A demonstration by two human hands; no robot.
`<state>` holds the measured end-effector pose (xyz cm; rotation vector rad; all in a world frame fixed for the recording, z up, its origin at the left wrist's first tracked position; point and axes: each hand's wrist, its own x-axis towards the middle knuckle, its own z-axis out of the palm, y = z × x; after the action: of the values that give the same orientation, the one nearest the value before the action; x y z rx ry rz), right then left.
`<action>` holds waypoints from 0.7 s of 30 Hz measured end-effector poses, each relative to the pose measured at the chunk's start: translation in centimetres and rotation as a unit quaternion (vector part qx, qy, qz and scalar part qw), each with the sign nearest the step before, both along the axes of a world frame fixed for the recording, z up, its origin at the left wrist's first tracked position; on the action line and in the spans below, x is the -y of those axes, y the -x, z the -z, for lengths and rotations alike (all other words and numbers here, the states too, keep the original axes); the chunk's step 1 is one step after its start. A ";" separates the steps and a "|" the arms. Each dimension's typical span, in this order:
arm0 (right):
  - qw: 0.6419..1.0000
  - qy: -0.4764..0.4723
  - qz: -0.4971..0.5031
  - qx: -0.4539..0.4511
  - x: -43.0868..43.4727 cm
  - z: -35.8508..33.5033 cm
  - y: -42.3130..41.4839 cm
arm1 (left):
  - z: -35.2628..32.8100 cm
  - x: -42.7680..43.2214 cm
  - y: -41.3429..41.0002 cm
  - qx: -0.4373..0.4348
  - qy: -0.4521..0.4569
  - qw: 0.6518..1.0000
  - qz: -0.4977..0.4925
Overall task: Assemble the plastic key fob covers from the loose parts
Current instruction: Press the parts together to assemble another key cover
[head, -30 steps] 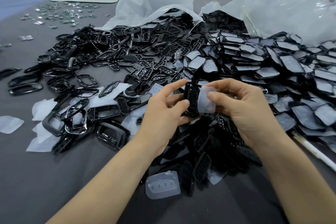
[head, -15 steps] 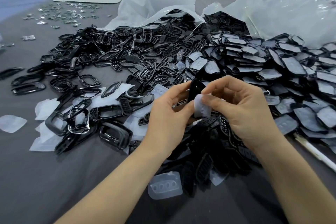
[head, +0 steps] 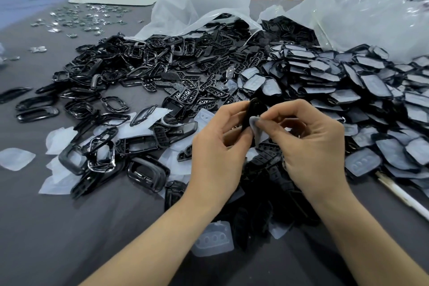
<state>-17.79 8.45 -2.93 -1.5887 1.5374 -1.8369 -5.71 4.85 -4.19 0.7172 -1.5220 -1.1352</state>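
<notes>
Nearest on the grey table sits a clear button pad, above it the left hand has fingers pinching a black fob shell edge-on, the right hand pinching a clear membrane against it, heaps of black parts behind.

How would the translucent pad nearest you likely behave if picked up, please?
The translucent pad is probably floppy: a similar pad curls in the right hand. Thin and see-through, it likely weighs little. Lying flat, it shouldn't roll.
</notes>
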 end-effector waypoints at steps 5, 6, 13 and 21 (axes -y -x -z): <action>1.000 -0.008 0.018 0.003 0.0 0.0 0.0 | 0.0 0.1 0.0 -0.005 0.014 1.000 0.009; 1.000 -0.007 0.021 0.003 -0.1 0.0 -0.1 | -0.1 0.0 0.0 -0.007 0.016 1.000 0.012; 0.999 -0.007 0.037 0.011 -0.2 0.0 -0.3 | -0.2 -0.3 0.0 -0.018 0.034 0.999 0.014; 0.981 0.085 0.097 -0.142 -0.5 0.1 -0.5 | -0.5 -0.5 0.2 -0.033 0.048 0.998 0.012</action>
<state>-17.30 8.91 -3.00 -1.9101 1.7516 -1.9559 -5.92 5.32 -3.72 0.5919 -1.5221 -1.0864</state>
